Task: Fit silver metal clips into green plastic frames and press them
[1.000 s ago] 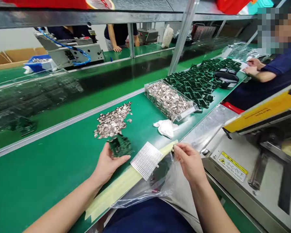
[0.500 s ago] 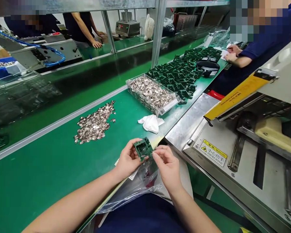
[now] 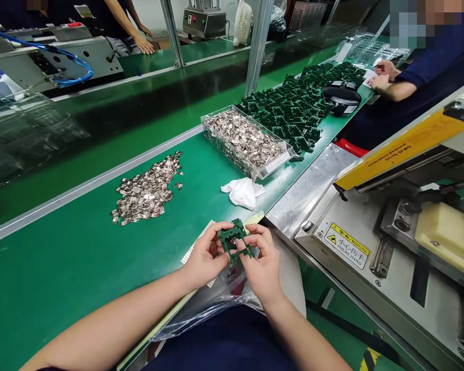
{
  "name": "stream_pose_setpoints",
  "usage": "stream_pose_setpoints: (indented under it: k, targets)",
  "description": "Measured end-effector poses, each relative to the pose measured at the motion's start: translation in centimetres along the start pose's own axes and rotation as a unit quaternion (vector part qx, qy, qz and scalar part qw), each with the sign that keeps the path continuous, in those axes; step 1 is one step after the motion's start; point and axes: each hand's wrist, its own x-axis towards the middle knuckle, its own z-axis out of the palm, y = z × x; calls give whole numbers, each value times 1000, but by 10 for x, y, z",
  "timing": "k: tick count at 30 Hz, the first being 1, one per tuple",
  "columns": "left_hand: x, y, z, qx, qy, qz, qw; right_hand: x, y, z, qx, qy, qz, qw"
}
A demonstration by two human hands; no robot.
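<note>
Between both hands is a small green circuit board (image 3: 232, 235) with a cut-out in its middle, held above the bench's near edge. My left hand (image 3: 204, 256) grips its left side between thumb and fingers. On its right side my right hand (image 3: 263, 262) is closed too, the thumb reaching over the cut-out. Beyond the hands a crumpled white cloth (image 3: 243, 194) lies on the green bench top (image 3: 81, 273). A loose heap of small metal parts (image 3: 147, 190) lies to the left. More such parts fill a clear plastic tray (image 3: 268, 169) behind the cloth.
A wide spread of green boards (image 3: 290, 108) covers the bench behind the tray, with a black round item (image 3: 341, 98) beside it. At right stands a machine with a warning label (image 3: 347, 246) and yellow bar (image 3: 406, 147). A co-worker's hands (image 3: 386, 77) are at far right.
My right hand has moved from the board's edge to grip its right side, thumb over the cut-out. The board has tilted in my hands. The camera view has shifted slightly.
</note>
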Motion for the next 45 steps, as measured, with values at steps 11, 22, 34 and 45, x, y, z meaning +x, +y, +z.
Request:
stream_pose_setpoints:
  k: [11,22,34,45]
  targets:
    - [-3,-4,0,17,28,16,999,-2,-1,2,51,-17,7,999]
    - [-1,1,3,-33,32,-3,999,-4,2,10,173,-12,94,980]
    - [-13,3,5,20,8,25,999,-22,-6,9,208,18,120,971]
    - [2,6,-10,-21,147,27,989,-54,20,9,159,-18,197,967]
